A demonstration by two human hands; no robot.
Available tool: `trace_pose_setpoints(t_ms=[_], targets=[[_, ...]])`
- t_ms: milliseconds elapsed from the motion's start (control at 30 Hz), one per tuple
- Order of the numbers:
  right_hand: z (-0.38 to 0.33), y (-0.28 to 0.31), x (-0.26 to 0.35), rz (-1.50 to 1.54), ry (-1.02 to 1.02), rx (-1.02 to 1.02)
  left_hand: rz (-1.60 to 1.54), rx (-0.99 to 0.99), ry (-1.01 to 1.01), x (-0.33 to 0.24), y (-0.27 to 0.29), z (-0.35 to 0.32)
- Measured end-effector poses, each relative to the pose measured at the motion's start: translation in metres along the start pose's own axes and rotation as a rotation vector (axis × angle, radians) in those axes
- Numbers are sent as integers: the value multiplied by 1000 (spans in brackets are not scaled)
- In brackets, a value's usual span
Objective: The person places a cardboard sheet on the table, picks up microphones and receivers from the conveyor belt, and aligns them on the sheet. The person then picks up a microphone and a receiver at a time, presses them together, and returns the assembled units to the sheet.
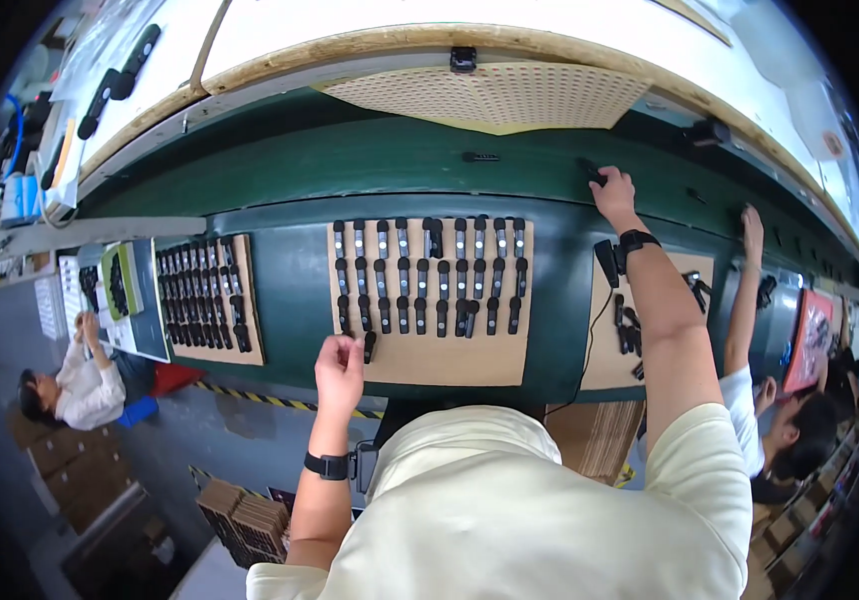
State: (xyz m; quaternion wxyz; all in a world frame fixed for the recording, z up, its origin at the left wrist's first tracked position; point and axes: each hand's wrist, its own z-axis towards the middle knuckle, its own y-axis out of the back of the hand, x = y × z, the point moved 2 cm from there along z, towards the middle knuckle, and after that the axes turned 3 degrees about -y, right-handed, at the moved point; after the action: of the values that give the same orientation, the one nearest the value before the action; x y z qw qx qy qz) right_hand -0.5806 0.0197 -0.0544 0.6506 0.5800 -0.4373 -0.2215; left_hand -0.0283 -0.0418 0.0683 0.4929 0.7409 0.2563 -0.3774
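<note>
My left hand (340,372) is closed at the lower left of the middle cardboard sheet (440,365). Its fingertips pinch a small black microphone (370,347), standing slightly tilted just below the bottom row. Several like it, with dark rounded heads and grey bodies, lie in rows above, such as one grey-bodied microphone (422,316). My right arm reaches far across to the green conveyor belt (350,165), where my right hand (617,192) is closed on another black microphone (592,171), partly hidden by the fingers.
Another microphone (481,157) lies on the belt. A filled sheet (260,300) is at left, and a right sheet (605,350) bears loose microphones and a cable. A perforated board (490,95) overhangs the belt. A co-worker's arm (745,300) reaches in at right; another person (85,385) sits at left.
</note>
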Motion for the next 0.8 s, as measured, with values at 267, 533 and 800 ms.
trace_pose_setpoints(t_ms=[267, 533, 800], targets=[[14, -27, 128, 329, 586, 143, -2, -40, 130, -12, -13, -32], [-5, -40, 210, 101, 789, 335, -25, -143, 158, -10, -11, -56], [-10, -37, 220, 72, 770, 392, -47, -142, 174, -17, -8, -56]])
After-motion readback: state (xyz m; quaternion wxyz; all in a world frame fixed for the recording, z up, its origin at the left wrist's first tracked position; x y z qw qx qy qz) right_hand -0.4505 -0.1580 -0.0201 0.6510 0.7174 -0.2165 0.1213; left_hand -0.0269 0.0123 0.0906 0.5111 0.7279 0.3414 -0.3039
